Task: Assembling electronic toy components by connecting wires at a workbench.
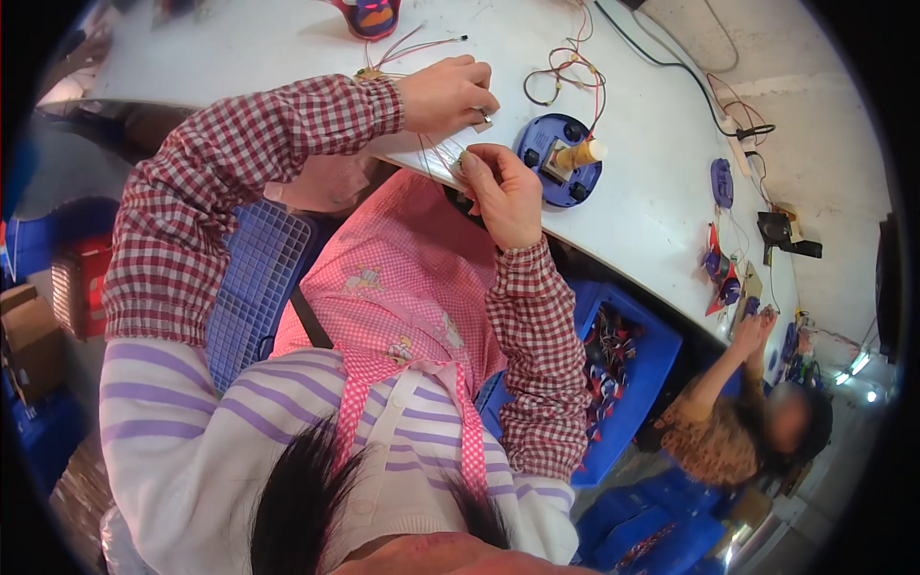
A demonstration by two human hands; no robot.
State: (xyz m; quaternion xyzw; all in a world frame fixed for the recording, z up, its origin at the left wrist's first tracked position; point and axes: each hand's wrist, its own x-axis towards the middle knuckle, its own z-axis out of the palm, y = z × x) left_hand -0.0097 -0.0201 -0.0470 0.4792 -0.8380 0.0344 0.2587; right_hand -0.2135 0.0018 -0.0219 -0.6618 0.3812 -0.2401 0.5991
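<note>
My left hand (447, 96) is above the table's near edge, its fingers closed on a small silvery piece (482, 120) too small to name. Just nearer to me, my right hand (502, 195) pinches a small part (463, 161), mostly hidden by the thumb and finger. Thin wires (436, 156) run between the two hands. Right of them lies a round blue plastic base (586, 188) with black knobs, bearing a yellowish cylinder with a white top (581, 154). Beyond my left hand, a small board with red and dark wires (391, 63) rests on the table.
Looped cables (561, 77) lie on the white table (661, 182) behind the blue base. A red and dark figure (372, 17) stands at the far edge. Below the table, a blue crate (652, 355) holds many small parts. Another person (738, 422) works at the right.
</note>
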